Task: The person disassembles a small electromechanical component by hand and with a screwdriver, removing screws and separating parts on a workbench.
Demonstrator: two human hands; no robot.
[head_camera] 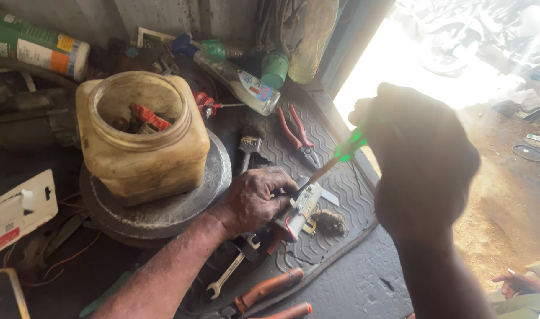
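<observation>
Your left hand [255, 198] clamps the small grey metal part [302, 207], right hand [420, 159] gripping the green-handled screwdriver [335, 159]; tip could slip into fingers.

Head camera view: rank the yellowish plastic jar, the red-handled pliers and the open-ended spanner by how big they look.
1. Yellowish plastic jar, clearly largest.
2. Red-handled pliers and open-ended spanner: they look about alike in length, so I won't rank them.

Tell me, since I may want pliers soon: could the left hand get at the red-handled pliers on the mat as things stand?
Probably yes, once freed. The left hand now grips the small metal part that the screwdriver works on. The red-handled pliers lie uncovered on the ribbed mat just beyond it.
</observation>
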